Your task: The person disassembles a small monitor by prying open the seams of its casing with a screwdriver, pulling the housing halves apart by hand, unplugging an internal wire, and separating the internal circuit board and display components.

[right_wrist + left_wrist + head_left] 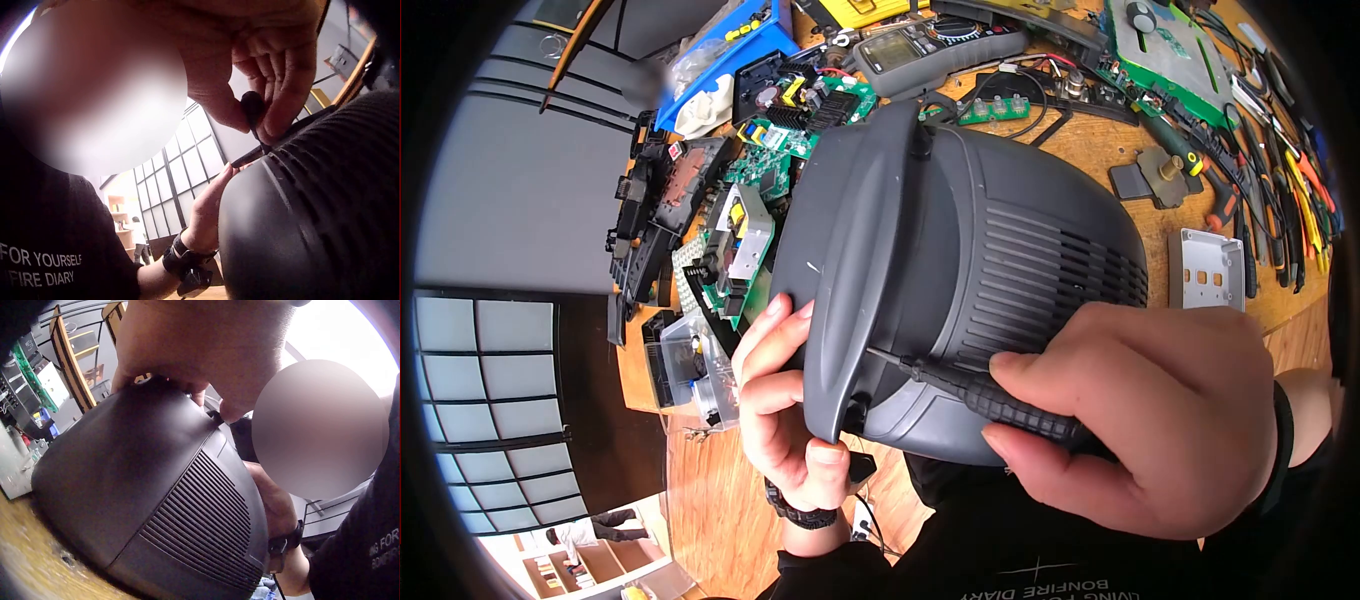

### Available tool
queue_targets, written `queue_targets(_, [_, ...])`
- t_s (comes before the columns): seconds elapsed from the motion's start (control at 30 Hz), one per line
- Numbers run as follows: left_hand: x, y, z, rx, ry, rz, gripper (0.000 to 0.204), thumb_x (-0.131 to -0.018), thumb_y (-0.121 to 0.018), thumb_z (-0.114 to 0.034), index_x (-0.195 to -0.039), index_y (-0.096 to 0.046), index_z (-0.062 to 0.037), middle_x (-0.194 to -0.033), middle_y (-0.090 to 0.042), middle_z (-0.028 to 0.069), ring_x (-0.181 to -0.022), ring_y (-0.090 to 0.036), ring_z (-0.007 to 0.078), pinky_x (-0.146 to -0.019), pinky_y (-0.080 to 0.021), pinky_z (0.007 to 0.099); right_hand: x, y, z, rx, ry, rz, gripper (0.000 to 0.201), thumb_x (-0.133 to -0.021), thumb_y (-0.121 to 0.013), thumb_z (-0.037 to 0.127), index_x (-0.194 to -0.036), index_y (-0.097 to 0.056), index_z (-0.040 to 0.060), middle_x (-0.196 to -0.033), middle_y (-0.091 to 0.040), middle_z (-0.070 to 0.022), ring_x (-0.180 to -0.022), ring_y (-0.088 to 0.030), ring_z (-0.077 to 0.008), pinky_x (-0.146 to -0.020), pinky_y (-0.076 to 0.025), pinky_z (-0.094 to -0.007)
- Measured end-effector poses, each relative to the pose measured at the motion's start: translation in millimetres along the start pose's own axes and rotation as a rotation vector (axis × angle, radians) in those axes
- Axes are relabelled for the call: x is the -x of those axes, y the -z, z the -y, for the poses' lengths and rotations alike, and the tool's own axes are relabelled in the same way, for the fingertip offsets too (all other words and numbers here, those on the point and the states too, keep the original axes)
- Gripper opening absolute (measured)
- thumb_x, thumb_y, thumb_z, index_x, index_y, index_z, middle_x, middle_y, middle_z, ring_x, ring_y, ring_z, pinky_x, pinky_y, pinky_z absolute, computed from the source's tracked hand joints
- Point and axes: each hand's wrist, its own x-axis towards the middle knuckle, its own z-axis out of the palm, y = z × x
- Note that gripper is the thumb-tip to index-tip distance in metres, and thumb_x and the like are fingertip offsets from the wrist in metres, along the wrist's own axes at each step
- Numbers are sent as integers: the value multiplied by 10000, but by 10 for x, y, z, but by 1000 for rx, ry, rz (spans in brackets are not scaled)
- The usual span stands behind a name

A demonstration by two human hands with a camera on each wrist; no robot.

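A dark grey plastic housing (1040,190) with ribbed vent slots and a raised rim stands tilted in front of me. My left hand (780,420) grips the lower end of that rim, fingers behind it and thumb at the corner. Between thumb and fingers, my right hand (1160,410) holds a black-handled screwdriver (1000,398). Its thin shaft points left, with the tip right at the inner edge of the rim. The right wrist view shows the screwdriver handle (252,106) end-on above the ribbed housing (306,194). In the left wrist view, the vented housing (150,481) fills the middle.
Circuit boards (765,170) and black plastic parts (665,220) crowd the wooden table's left side. A multimeter (940,50) and blue bin (735,60) lie behind. Several hand tools (1280,170) and a white plastic box (1206,270) are on the right. A clear container (705,375) sits at the left edge.
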Motion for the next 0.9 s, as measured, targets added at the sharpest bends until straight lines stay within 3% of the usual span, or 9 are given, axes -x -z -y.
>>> queue_targets(0.07, [-12,2,-30,45,35,0,557,-898,-574,-599,-904,-526,-44,-1263,-595,247,-1320,-454,394,-1124,-262,544,-49,-28,-24,-70,110,-75,312,-689,-826,66,-933,-655,-26,-651,-598,-87,-479,-588,-195,-417,-435,-271])
queue_targets(0.2, [-36,28,-48,44,6,28,438,-913,-585,-488,-923,-572,-50,-1263,-609,231,-1323,-443,372,-1122,-284,521,-46,4,69,-22,74,-29,317,-673,-832,83,-919,-657,-14,-662,-599,-80,-477,-580,-196,-407,-422,-286])
queue_targets(0.3, [-46,60,-54,24,3,57,387,-900,-604,-433,-914,-585,-46,-1241,-631,223,-1316,-453,371,-1111,-301,521,-55,-56,29,61,156,-83,291,-669,-825,86,-889,-652,8,-662,-571,-64,-493,-564,-188,-410,-408,-288])
queue_targets(0.37, [-58,82,-68,35,10,61,381,-896,-609,-426,-909,-585,-46,-1229,-637,223,-1309,-459,371,-1106,-308,521,-63,-97,-21,118,283,-166,248,-684,-793,57,-882,-648,18,-672,-529,-47,-502,-527,-168,-415,-389,-279])
queue_targets(0.47, [-75,85,-90,25,12,69,355,-880,-622,-397,-899,-582,-45,-1210,-646,225,-1294,-472,375,-1096,-320,520,-35,-118,-85,160,382,-136,190,-709,-757,38,-858,-639,30,-675,-486,-38,-497,-482,-157,-416,-369,-271])
queue_targets(0.6, [-78,62,-86,-26,-5,68,300,-837,-634,-328,-890,-577,-38,-1200,-648,230,-1278,-485,384,-1089,-330,518,-60,-11,-57,179,391,-84,158,-731,-745,61,-825,-619,39,-679,-476,-40,-491,-479,-159,-414,-361,-274])
queue_targets(0.7, [-67,60,-64,-11,-8,58,267,-803,-652,-278,-885,-570,-37,-1200,-646,236,-1275,-486,387,-1091,-327,517,-28,5,-53,173,206,18,214,-780,-744,157,-878,-587,51,-682,-525,-47,-510,-554,-200,-447,-402,-317])
queue_targets(0.8, [-62,63,-53,-11,-13,66,263,-794,-663,-264,-887,-563,-39,-1200,-645,239,-1276,-485,386,-1092,-324,517,-32,11,-37,173,130,125,272,-784,-747,200,-936,-581,47,-684,-545,-48,-517,-570,-222,-470,-422,-337])
queue_targets(0.9, [-49,59,-48,2,-8,66,266,-790,-670,-259,-889,-557,-40,-1201,-643,243,-1276,-485,387,-1093,-323,519,-41,-93,-44,171,146,45,280,-781,-746,202,-929,-562,52,-710,-556,-49,-533,-573,-211,-480,-419,-333])
